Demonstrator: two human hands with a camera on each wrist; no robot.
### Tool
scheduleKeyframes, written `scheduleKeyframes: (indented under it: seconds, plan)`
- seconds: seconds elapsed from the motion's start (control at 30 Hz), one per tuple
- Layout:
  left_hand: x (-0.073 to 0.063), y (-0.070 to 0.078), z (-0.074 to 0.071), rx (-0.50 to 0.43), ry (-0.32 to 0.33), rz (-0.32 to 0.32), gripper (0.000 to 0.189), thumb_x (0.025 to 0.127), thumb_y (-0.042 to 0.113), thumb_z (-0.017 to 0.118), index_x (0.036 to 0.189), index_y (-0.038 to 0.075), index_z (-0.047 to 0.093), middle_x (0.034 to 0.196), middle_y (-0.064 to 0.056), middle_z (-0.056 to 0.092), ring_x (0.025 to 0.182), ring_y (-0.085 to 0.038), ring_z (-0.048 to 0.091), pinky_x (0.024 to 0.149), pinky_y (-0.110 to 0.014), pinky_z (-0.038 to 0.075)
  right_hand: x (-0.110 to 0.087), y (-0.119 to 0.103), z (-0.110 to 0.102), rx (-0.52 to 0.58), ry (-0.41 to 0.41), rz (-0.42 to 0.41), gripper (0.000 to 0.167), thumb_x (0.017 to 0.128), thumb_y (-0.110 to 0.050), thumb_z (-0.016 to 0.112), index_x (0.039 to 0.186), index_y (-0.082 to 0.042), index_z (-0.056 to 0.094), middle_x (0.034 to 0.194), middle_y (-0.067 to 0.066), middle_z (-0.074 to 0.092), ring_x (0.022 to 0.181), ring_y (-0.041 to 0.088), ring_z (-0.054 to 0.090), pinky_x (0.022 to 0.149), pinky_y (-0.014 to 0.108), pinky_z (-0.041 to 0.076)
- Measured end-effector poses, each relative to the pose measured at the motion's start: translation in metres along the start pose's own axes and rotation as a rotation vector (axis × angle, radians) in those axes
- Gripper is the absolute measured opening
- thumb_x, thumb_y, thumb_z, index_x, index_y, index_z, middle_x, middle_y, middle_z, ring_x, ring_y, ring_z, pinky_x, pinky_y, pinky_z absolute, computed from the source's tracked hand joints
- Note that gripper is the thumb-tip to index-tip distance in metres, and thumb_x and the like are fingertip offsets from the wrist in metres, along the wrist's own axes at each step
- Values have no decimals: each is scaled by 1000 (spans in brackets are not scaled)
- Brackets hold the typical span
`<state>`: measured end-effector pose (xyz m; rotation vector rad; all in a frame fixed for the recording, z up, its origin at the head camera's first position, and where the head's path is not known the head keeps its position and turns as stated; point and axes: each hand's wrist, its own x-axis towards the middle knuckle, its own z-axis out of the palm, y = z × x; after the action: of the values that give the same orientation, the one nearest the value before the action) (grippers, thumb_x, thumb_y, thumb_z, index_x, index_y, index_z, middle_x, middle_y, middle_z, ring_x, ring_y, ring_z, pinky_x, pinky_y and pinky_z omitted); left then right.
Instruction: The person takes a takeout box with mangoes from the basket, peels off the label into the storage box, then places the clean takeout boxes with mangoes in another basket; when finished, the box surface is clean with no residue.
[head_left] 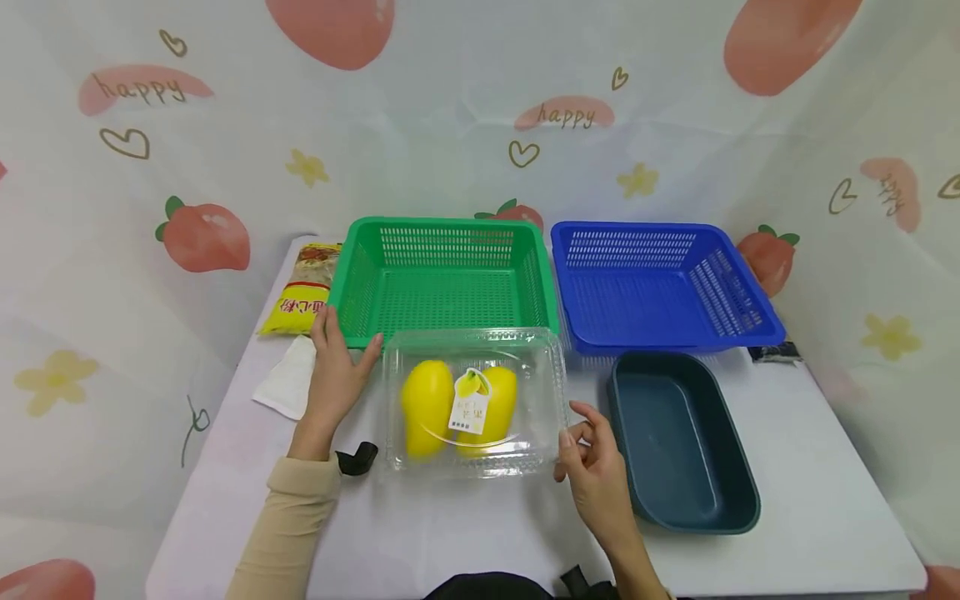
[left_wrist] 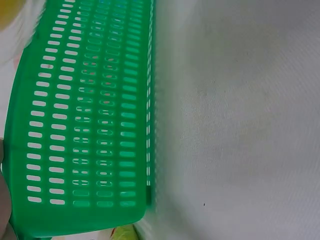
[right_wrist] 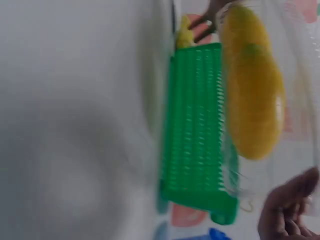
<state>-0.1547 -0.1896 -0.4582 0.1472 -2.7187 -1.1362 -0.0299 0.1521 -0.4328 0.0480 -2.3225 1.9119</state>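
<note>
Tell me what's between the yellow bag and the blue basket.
The green basket stands between the yellow bag and the blue basket, as the head view shows; the blurred right wrist view agrees.

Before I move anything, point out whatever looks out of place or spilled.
I see no spill. The one oddity is a black item, too small to identify, at the front right corner of the blue basket: only a strip shows, so it looks tucked away rather than set out.

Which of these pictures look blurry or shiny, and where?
Head view: mostly sharp, with glints on the clear plastic box; left wrist: green basket fairly crisp, image's upper-left corner smeared; right wrist: dim and blurred, the mangoes soft-edged.
</note>
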Motion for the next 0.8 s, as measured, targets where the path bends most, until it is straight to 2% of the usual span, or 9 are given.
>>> scheduleKeyframes:
  seconds: [0.13, 0.4, 0.5, 0.6, 0.7, 0.8]
  plan:
    - [4, 1, -2, 0, 2, 14, 93, 93, 53, 51, 153, 2, 0, 157, -18, -2, 129, -51, 35, 96, -63, 39, -15, 11, 1, 28, 15, -8, 42, 95, 0, 54, 136, -4, 42, 77, 4, 51, 48, 16, 52, 45, 31, 46]
    - [7, -3, -5, 14, 6, -1, 92, 93, 54, 49, 153, 4, 0, 158, -15, -3, 125, -52, 39, 91, -63, 41, -18, 21, 3, -41, -25, 67, 45, 96, -11, 58, 136, -6, 39, 75, 4, 51, 47, 17, 52, 39, 26, 36]
    - [9, -3, -5, 33, -11, 5, 91, 94, 55, 48, 153, 5, 1, 158, -14, -2, 106, -50, 52, 77, -58, 48, -19, 24, 6, -98, 5, 105, 48, 95, -14, 60, 137, -7, 38, 74, 3, 52, 47, 15, 53, 41, 26, 37]
    - [8, -1, -8, 64, -38, 9, 91, 93, 58, 47, 154, 6, 3, 159, -13, -1, 87, -45, 57, 63, -52, 48, -20, 26, 7, -139, 54, 140, 48, 94, -14, 61, 136, -8, 38, 72, 3, 53, 47, 14, 55, 44, 27, 40]
    - [-1, 3, -14, 98, -61, 23, 97, 89, 60, 54, 154, 9, 3, 159, -15, -1, 103, -48, 53, 72, -57, 49, -20, 27, 6, -163, 84, 161, 42, 94, -16, 60, 132, -9, 42, 72, 4, 53, 48, 14, 56, 46, 27, 44]
    - [-26, 17, -20, 119, -73, 47, 106, 81, 59, 66, 155, 14, 5, 158, -19, 1, 127, -51, 34, 89, -66, 40, -19, 27, 4, -213, 68, 152, 36, 95, -19, 60, 128, -10, 47, 72, 4, 55, 49, 12, 57, 48, 26, 48]
